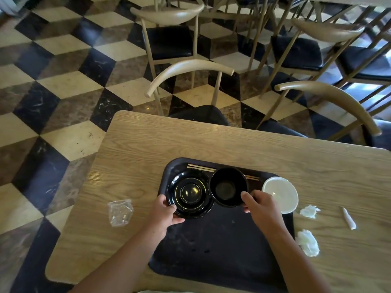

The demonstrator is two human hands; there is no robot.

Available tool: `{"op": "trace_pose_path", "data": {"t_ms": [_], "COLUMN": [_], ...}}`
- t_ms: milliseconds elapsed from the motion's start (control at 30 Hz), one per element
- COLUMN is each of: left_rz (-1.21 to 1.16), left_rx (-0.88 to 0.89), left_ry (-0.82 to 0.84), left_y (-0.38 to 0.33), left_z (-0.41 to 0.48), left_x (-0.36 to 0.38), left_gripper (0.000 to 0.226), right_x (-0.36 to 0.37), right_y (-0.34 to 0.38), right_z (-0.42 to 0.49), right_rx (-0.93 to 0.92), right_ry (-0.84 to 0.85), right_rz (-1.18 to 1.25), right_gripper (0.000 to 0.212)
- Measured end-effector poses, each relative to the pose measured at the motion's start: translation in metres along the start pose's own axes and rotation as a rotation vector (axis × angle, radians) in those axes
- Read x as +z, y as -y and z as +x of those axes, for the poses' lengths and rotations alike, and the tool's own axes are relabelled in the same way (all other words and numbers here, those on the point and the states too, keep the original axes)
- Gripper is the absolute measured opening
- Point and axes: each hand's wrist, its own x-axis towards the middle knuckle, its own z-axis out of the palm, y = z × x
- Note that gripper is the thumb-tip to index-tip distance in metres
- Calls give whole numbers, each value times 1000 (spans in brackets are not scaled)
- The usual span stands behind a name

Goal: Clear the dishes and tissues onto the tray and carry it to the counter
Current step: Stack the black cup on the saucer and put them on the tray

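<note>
On the table [135, 144], a crumpled plastic wrapper [120, 212] waits left of the tray [222, 246]; the left hand [164, 212] grips the black plate [190, 193], the right hand [262, 205] the black bowl [228, 187]. Seat both flat, away from the white bowl [280, 194]; tissues [307, 243] lie rightward

A tray [222, 246] lies on the desk [232, 144]. At the tray's far end, a plate [190, 193] sits left, a bowl [228, 187] beside it, and a cup [280, 194] at the right edge. Chopsticks [201, 167] lie behind the plate and bowl. Left of the tray lies a plastic wrapper [120, 212]; right of it, two tissues [307, 243] and a paper roll [349, 218]. Chairs [190, 81] stand beyond the desk.
</note>
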Motion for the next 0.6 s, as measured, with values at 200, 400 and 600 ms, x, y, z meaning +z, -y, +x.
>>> {"op": "trace_pose_path", "data": {"t_ms": [200, 400, 600], "left_rz": [18, 32, 46], "left_rx": [-20, -9, -25], "left_ry": [-37, -73, -60], "left_y": [6, 14, 12], "left_z": [4, 14, 22], "left_x": [13, 7, 6], "left_gripper": [18, 13, 7], "right_x": [1, 6, 15], "right_y": [-6, -7, -11], "right_z": [-8, -13, -13], "right_rx": [-12, 8, 40], "right_ry": [38, 95, 116], "right_rz": [-15, -47, -74], "right_gripper": [37, 34, 34]}}
